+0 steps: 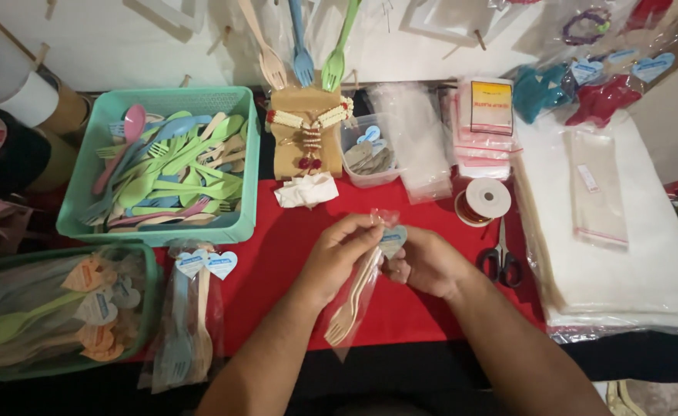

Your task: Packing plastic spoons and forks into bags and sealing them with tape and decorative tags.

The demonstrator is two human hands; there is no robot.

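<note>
Just left of the scissors (500, 262), I see my left hand (339, 250) and right hand (423, 262) pinching the bagged cutlery set (354, 296) at its neck; light, crinkly, likely slippery film over stiff utensils.

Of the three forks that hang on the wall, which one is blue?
The middle fork; the one left of it is beige, the one right of it is green.

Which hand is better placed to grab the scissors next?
Right. The right hand sits just beside the scissors on the red cloth, while the left hand pinches the top of the clear cutlery packet and lies farther away, so it would probably have to cross over.
</note>
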